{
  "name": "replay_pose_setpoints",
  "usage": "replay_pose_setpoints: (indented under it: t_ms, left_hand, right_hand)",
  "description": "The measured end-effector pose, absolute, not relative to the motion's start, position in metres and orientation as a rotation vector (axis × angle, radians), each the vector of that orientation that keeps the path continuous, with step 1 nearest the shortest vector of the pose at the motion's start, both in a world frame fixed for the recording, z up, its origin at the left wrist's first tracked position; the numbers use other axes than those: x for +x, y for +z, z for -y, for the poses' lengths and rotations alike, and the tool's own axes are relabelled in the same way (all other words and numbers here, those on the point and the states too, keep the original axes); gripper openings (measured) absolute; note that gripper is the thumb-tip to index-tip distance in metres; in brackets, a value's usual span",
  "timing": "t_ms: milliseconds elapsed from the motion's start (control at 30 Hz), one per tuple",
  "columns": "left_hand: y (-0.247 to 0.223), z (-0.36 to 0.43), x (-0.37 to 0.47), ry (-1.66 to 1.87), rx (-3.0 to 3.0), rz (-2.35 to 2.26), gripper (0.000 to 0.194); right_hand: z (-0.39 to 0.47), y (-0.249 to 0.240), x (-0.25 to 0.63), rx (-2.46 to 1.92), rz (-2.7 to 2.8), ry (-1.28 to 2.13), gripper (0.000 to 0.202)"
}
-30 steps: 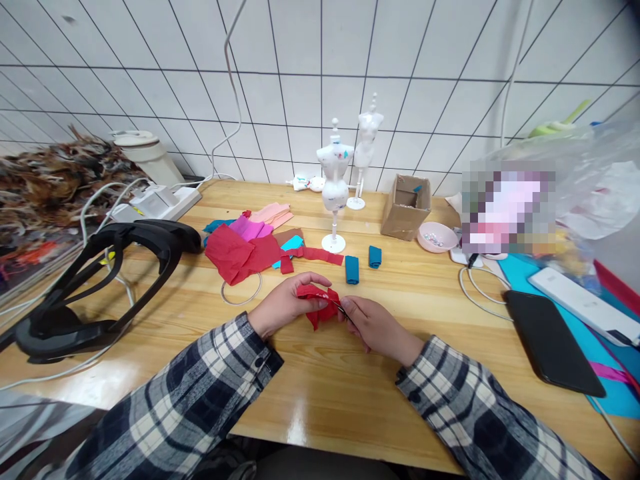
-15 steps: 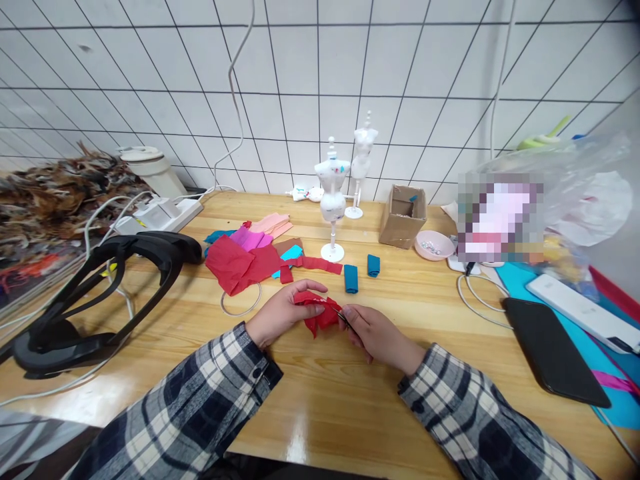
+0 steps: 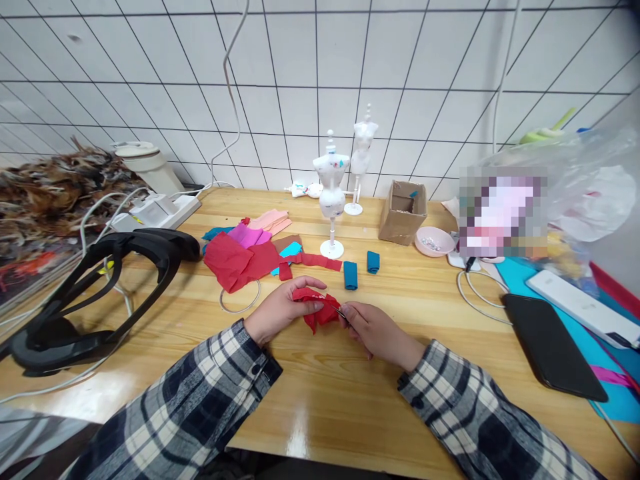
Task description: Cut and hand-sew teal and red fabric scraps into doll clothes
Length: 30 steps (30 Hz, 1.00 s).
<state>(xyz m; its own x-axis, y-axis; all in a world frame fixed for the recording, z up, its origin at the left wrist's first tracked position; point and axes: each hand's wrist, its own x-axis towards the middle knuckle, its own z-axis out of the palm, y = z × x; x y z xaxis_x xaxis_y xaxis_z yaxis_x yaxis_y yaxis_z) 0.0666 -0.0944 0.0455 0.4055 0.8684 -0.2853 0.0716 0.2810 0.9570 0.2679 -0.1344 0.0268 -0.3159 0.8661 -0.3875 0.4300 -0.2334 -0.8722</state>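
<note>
My left hand (image 3: 285,305) pinches a crumpled piece of red fabric (image 3: 327,312) between thumb and fingers, just above the table. Small whitish specks show along the fabric's top edge. In my right hand (image 3: 377,327) is a thin metal tool, apparently tweezers (image 3: 343,313), its tip against the right side of the red fabric. My fingers cover most of the tool. Beyond my hands lie two folded teal cloth pieces (image 3: 351,275) and a red strip (image 3: 320,261). Left of them is a heap of coloured fabric scraps (image 3: 233,260).
Two small white dress forms (image 3: 332,200) stand behind my hands. To the right are a cardboard box (image 3: 403,213), a pink bowl (image 3: 434,241) of tiny beads and a black phone (image 3: 553,347). A black headset frame (image 3: 145,320) and a power strip (image 3: 165,210) sit at left.
The view has tilted slightly, so the background sits a little higher. My hands keep the same hold, with the tool's tip still at the fabric.
</note>
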Motion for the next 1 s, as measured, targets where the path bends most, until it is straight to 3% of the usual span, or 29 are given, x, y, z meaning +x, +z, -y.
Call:
replay_pose_setpoints:
  t_ms: [300, 1000]
  left_hand:
    - [0.0448, 0.0949, 0.0660, 0.666, 1.173, -1.024, 0.040]
    - [0.0416, 0.0947, 0.0681, 0.567, 1.268, -1.006, 0.049]
  right_hand:
    - [0.1368, 0.0295, 0.2661, -1.495, 1.611, 1.628, 0.044]
    - [0.1345, 0.0232, 0.2626, -1.400, 1.904, 1.252, 0.039]
